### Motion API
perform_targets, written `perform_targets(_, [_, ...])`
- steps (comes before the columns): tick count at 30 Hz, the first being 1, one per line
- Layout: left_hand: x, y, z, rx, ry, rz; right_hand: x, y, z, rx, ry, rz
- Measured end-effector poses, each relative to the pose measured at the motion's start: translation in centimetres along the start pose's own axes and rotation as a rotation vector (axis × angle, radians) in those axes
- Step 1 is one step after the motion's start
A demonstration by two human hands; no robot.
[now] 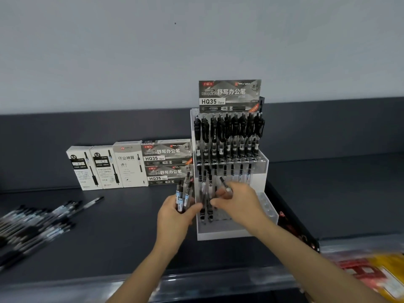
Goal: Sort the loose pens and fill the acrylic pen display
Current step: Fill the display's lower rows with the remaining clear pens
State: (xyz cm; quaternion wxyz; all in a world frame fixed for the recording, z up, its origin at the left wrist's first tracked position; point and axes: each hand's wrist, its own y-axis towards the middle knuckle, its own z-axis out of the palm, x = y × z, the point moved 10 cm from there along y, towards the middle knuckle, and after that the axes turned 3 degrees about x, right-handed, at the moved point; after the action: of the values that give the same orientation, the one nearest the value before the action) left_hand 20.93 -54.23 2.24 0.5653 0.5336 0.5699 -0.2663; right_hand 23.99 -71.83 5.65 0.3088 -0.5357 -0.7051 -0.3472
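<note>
- Far left: a heap of loose pens (32, 224) lies flat on the dark matte tabletop (109, 237). They have black and clear barrels and mostly slant the same way.
- Next come three white cardboard boxes (105, 167) standing upright along the back. After them, two dark grey boxes (168, 162) marked HQ35 are stacked one on the other, right beside the display.
- The left hand (172, 217) is wrapped around a small bunch of pens (183, 193), held upright just left of the display.
- The clear acrylic display (260, 165) sits on a white base.
  - The back tier is packed with a row of upright pens with black clips.
  - The lower front tier has only a few pens, at its left end, and round holes show further right.
  - A dark printed card (229, 95) stands on top.
- The right hand (240, 202) pinches a single pen (226, 186), tilted, over the front tier.
- Bottom right corner: red and yellow packets (371, 274), too blurry to make out anything more.
</note>
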Motion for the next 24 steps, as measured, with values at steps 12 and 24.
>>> perform_targets(12, [-6.4, 1.9, -0.1, 0.042, 0.041, 0.197, 1.7, -0.2, -4.0, -0.096, 0.353, -0.026])
perform_targets(24, [-7.6, 2.5, 0.6, 0.114, 0.141, 0.223, 3.4, -0.4, -5.1, -0.298, 0.114, -0.176])
